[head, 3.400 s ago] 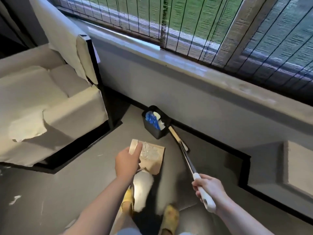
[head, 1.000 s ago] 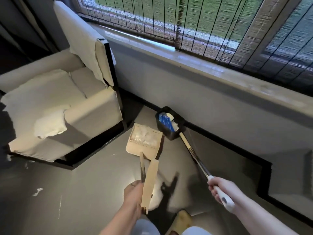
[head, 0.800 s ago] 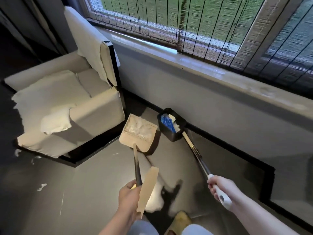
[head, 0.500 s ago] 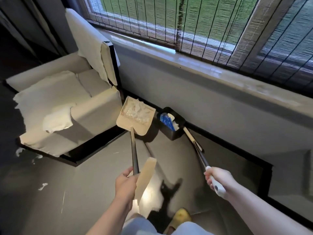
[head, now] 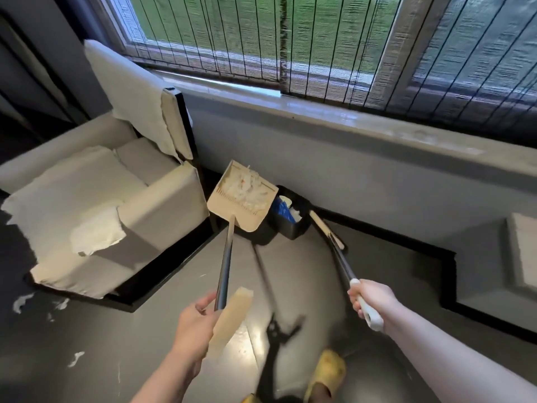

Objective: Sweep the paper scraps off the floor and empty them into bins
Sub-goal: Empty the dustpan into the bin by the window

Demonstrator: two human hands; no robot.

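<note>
Loose paper scraps lie on the floor at eight o'clock, beside the armchair. My left hand curls around the dustpan's metal handle, low on the shaft; I judge that a long lever, so the raised dustpan at twelve o'clock may wobble. Its heap of scraps looks light and fluttery. Just right, at one o'clock, sits the black bin. My right hand wraps the broom's white grip, firm and stiff.
</note>
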